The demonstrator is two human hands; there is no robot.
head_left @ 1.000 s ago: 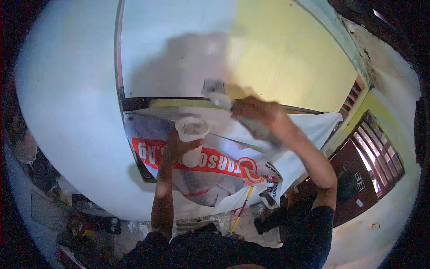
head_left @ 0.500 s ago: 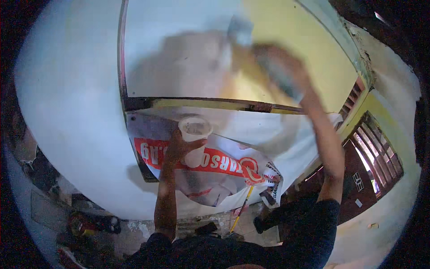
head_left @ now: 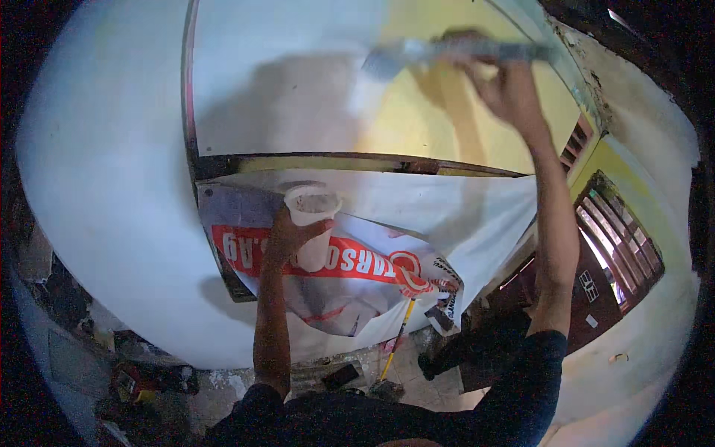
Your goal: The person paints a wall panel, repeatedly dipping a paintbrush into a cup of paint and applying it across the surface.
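My right hand (head_left: 506, 86) grips a paintbrush (head_left: 417, 54) by its handle, held nearly level. Its bristles meet the wall panel (head_left: 447, 134) where white paint borders on yellow; motion smears the brush a little. Lower down, my left hand (head_left: 292, 232) is wrapped round a white plastic cup (head_left: 319, 242), upright and open at the top, with something pale inside that I cannot make out. Behind the cup hangs a printed banner (head_left: 357, 290), white, grey and red, below a dark ledge across the wall.
A vertical strip (head_left: 188, 82) edges the panel's left side. At right stand a dark red door (head_left: 570, 328) and a barred window (head_left: 622, 235). A yellow pole (head_left: 398, 339) leans below the banner. Clutter (head_left: 145, 380) lies on the floor at lower left.
The brush has turned from slanting to nearly level, and my right hand has moved up and to the right. My left hand still holds the cup. The view has shifted slightly.
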